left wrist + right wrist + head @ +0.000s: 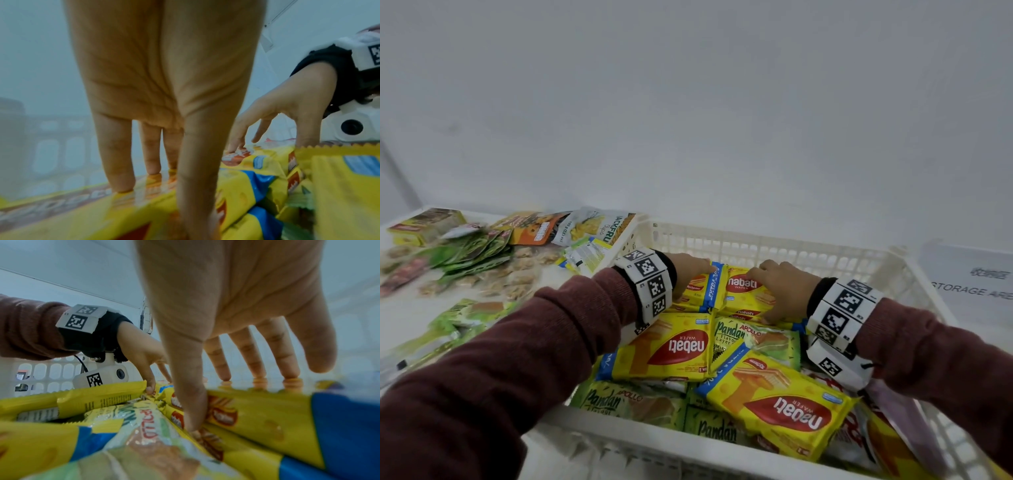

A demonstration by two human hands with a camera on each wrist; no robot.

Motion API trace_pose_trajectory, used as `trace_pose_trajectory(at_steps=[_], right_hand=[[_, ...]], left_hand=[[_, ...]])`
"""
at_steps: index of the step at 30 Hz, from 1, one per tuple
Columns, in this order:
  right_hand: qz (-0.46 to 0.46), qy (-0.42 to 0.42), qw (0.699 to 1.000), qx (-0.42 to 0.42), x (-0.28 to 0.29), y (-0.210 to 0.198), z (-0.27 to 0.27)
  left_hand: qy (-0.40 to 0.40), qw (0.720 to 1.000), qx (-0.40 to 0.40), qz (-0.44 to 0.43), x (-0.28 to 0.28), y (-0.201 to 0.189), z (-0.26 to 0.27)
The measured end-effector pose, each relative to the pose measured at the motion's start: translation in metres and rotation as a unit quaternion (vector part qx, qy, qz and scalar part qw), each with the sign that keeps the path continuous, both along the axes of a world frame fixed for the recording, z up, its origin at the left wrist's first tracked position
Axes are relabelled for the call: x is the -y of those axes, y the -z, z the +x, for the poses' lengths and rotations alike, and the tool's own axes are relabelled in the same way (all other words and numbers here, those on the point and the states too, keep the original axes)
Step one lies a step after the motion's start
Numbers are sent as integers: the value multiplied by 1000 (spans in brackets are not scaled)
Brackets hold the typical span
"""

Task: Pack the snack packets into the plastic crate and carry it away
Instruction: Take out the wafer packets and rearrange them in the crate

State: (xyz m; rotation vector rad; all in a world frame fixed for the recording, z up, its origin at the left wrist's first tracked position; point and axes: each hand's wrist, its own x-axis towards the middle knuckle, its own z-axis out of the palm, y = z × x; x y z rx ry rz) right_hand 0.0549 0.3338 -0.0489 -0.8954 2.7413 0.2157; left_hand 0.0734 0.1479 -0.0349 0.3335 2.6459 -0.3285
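A white lattice plastic crate (756, 240) on the table holds several yellow Nabati wafer packets and green Pandan packets (753, 339). My left hand (695, 270) is inside at the far left. Its straight fingers (121, 162) press down on a yellow packet (703, 291). Beside it, my right hand (774, 284) spans a second Nabati packet (744, 286). Its spread fingertips (257, 379) rest on the packet's far edge, and the thumb (191, 402) stands against the near side. Neither hand lifts a packet.
Left of the crate, loose packets lie on the white table: a jackfruit chips bag (599, 226), green sachets (472, 253), a yellow box (424, 224) and more Pandan packets (458, 318). A "STORAGE AREA" sign (972, 287) lies to the right. A white wall is close behind.
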Motion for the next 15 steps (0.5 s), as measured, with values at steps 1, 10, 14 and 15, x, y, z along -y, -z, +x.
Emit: trace_pose_trajectory(at_steps=[1,10,14,15], right_hand=[[2,-3,1000,0,0,0,0],[-46,-9,995,85,-3,-31,1],[-88,-22,993,69,-10,-60,10],[-84,-32,993,79,-10,-64,16]], left_hand=[[-1,1000,3,3,1,0,0],[-53,984,-36,168,-1,-31,21],[-61,982,-8,179,0,-44,35],[-60,984,9,168,-1,-44,39]])
